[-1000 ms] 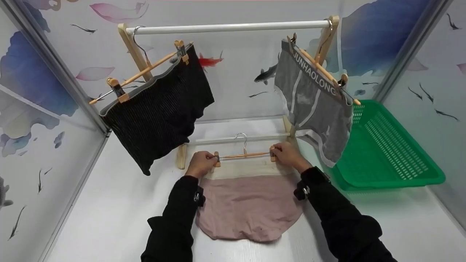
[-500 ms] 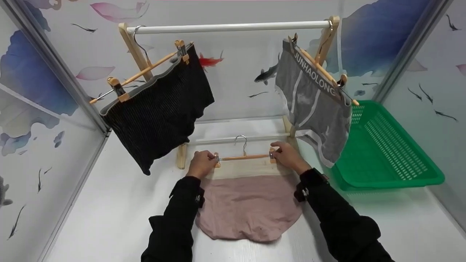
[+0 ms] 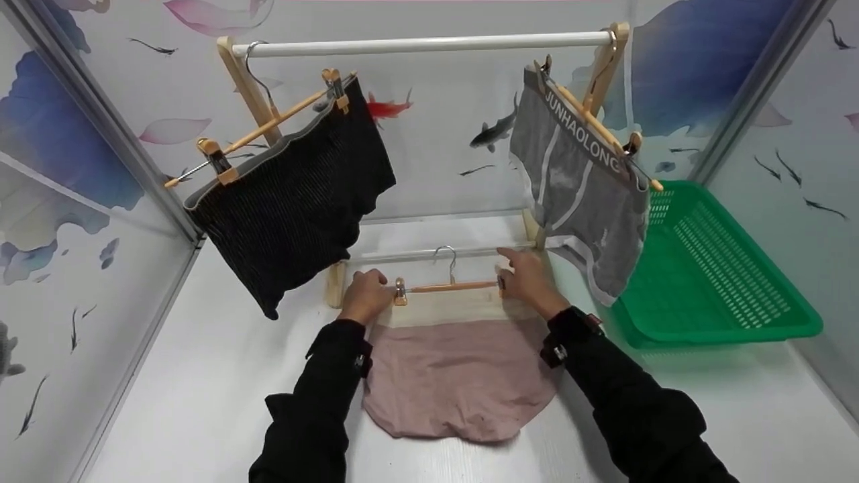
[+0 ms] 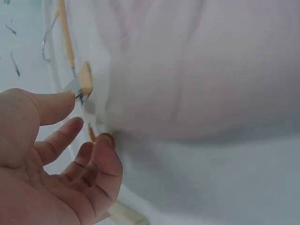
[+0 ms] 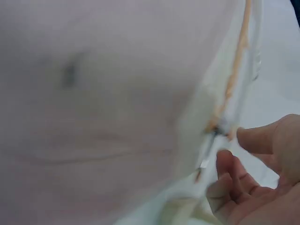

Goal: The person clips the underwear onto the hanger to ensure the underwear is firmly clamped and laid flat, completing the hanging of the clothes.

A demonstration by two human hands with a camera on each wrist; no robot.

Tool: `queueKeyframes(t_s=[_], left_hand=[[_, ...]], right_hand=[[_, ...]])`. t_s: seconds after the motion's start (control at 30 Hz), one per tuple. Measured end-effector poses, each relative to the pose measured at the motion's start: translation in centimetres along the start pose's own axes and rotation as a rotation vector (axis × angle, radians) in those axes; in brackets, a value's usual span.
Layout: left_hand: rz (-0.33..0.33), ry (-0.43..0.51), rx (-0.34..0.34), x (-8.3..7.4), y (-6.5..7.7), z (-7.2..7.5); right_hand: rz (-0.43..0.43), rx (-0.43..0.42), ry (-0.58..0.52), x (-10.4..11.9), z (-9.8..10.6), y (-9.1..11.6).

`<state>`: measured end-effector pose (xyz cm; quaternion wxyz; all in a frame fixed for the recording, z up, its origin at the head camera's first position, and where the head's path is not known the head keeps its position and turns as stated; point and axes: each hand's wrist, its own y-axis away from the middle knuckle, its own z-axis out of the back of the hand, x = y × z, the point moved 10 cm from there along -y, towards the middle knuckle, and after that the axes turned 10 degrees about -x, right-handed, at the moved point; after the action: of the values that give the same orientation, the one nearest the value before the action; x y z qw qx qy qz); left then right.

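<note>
Pink underpants [image 3: 463, 382] with a wide cream waistband lie flat on the white table. A clip hanger [image 3: 456, 286] lies along the waistband's top edge, its metal hook pointing away. At its left clip [image 3: 400, 292] is my left hand [image 3: 366, 295]; in the left wrist view the thumb tip is right at the clip [image 4: 86, 79], with the loosely bent fingers apart from it. My right hand [image 3: 530, 285] is beside the right clip [image 3: 501, 287], index finger stretched forward. A gap shows between that thumb and the fingers [image 5: 225, 161] in the right wrist view.
Behind stands a rack with a white top rail [image 3: 423, 45] and a lower bar [image 3: 402, 256]. Black ribbed boxer briefs [image 3: 295, 194] hang at its left, grey boxer briefs [image 3: 577, 181] at its right. A green basket [image 3: 725, 268] stands on the right. Printed walls enclose the table.
Both hands have loosened from the hanger's clips: the left fingers have drawn off slightly to the left, and the right index finger has lifted and spread forward. The underpants stay put.
</note>
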<state>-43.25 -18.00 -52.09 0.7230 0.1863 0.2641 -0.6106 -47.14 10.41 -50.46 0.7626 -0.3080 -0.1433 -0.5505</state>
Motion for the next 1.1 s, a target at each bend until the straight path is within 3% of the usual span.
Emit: queueKeyframes(t_s=[0.13,0.33,0.5,0.63,0.87,1.1], left_hand=[[0.009,-0.047,-0.004,0.0,0.0,1.0],[0.020,-0.024,0.060,-0.2,0.4,0.2],[0.018,-0.025,0.052,0.7,0.4,0.3],[0.017,-0.048,0.050,1.7,0.6,0.4],[0.020,-0.046,0.031,2.2,0.7,0.3],[0.008,-0.041,0.018,1.6,0.4,0.0]], right_hand=[[0.010,0.050,-0.042,3.0,-1.1,-1.0],[0.062,0.199,-0.152,8.5,-4.9,-1.8],[0.136,0.264,-0.123,12.0,-8.6,-2.4],[0.099,0.306,-0.090,13.0,-11.3,-2.3],[0.258,0.272,0.085,15.1,-13.5,-1.6],[0.147,0.234,0.054,13.9,-13.1,-1.8]])
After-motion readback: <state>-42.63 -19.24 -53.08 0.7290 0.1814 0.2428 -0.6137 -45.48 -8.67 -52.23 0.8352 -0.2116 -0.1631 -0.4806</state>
